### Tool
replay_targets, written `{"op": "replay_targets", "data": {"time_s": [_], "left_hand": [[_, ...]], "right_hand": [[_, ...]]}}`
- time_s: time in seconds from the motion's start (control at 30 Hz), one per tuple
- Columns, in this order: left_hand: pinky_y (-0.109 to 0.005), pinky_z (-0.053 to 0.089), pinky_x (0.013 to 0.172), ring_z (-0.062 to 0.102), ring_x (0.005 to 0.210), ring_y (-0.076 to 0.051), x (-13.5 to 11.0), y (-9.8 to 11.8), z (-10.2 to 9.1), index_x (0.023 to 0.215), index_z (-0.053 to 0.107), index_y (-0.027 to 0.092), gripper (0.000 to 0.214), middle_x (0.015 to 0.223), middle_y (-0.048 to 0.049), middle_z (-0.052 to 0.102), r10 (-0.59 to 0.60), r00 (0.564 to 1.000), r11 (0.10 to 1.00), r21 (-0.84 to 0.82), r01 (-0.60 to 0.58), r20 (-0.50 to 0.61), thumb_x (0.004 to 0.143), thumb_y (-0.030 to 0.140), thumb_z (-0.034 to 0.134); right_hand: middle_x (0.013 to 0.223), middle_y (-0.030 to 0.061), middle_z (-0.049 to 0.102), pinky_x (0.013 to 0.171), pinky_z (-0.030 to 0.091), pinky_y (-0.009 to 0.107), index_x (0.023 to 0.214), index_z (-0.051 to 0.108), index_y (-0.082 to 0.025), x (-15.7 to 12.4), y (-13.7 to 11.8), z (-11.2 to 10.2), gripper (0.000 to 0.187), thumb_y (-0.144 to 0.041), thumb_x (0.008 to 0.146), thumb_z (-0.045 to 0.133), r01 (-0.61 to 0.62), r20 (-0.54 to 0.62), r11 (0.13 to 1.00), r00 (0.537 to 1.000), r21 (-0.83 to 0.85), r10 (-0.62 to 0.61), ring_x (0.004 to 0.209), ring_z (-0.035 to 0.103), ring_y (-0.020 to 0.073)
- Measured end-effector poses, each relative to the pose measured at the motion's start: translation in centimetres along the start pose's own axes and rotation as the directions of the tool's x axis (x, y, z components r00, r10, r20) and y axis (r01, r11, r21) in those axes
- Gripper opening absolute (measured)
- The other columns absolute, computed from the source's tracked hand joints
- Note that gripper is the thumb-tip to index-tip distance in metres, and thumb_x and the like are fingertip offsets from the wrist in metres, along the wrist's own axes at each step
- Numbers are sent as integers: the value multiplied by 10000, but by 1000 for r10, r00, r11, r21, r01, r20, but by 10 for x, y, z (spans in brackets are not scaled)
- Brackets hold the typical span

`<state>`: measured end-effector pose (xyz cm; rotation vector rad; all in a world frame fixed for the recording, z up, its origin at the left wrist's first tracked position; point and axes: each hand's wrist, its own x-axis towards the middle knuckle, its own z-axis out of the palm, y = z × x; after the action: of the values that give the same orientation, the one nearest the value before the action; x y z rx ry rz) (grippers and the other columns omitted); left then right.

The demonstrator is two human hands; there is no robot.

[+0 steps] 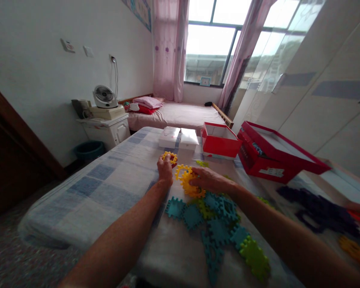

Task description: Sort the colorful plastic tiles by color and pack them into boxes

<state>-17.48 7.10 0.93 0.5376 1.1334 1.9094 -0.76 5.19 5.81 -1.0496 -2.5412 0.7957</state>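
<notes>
My left hand (165, 170) reaches forward over the checked cloth (108, 188) and closes its fingers on a yellow toothed block (169, 157) lying on the table. My right hand (208, 180) sits just to the right, fingers curled round a stack of yellow and orange toothed blocks (189, 183). Below both hands lies a spread of teal blocks (216, 224) mixed with green ones (255, 258). One small green piece (202, 163) lies beyond the right hand.
Two white boxes (178, 138) and an open red box (220, 140) stand at the table's far end; a larger red box lid (273, 158) lies right. Dark purple blocks (321, 210) and orange pieces (355, 248) lie far right. A nightstand with a fan (104, 97) and a bed (180, 114) stand behind.
</notes>
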Motion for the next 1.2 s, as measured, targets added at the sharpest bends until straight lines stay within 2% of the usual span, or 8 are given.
{"op": "replay_targets", "data": {"time_s": [0.13,0.23,0.33,0.47,0.67,0.8,0.93,1.2], "left_hand": [[-209,489,564,602,574,-97,-3,1,2,769,562,159,87,720,-7,617,8,999,1000,6,-8,31,765,240,531],[-217,490,560,587,534,-89,-6,2,3,772,580,149,108,714,-11,622,12,998,1000,10,-13,59,766,246,534],[-213,487,540,576,508,-86,-7,3,5,754,572,144,115,683,-10,618,9,997,1000,15,-10,70,776,244,520],[-211,486,538,574,506,-87,-7,5,6,740,559,149,116,654,-8,617,7,997,1000,18,-8,73,772,258,540],[-234,488,534,578,494,-100,-5,5,4,735,562,146,119,648,-15,618,8,997,999,43,-12,82,765,260,544],[-231,484,528,574,491,-101,-3,2,3,732,551,151,118,640,-9,609,16,996,998,53,-21,91,771,256,515],[-209,478,523,589,523,-96,-8,2,3,774,568,156,141,705,-13,625,20,987,998,61,-30,160,770,289,523],[-234,496,537,640,673,-163,-37,2,8,867,639,149,356,791,-68,666,-95,831,993,112,40,548,770,483,566]], "right_hand": [[800,13,590,621,408,227,857,563,-154,-6,4,-20,237,-368,756,547,-82,-135,966,984,246,118,681,500,118],[848,20,598,643,415,231,900,563,-158,-16,-1,-29,281,-409,777,527,-80,2,953,997,291,82,723,520,126],[791,17,590,618,397,237,862,567,-164,-24,-11,-19,215,-364,809,509,-73,195,996,979,49,62,683,499,124],[854,67,588,711,387,294,838,579,-160,-24,-23,5,118,-261,803,528,-34,100,936,992,-351,74,804,499,174],[956,90,542,754,369,318,898,615,-166,-21,-24,11,177,-309,809,562,74,90,910,995,-407,-41,854,473,185],[919,56,517,742,385,270,895,579,-166,-23,-14,9,122,-236,798,558,106,-57,958,990,-265,-126,804,484,143],[940,46,554,753,430,270,928,537,-177,-21,-1,0,173,-290,797,541,-15,-314,997,948,79,39,826,530,151],[918,24,627,723,494,279,1058,511,-220,-10,-3,5,438,-479,722,620,99,-322,687,924,720,204,788,599,155]]}}
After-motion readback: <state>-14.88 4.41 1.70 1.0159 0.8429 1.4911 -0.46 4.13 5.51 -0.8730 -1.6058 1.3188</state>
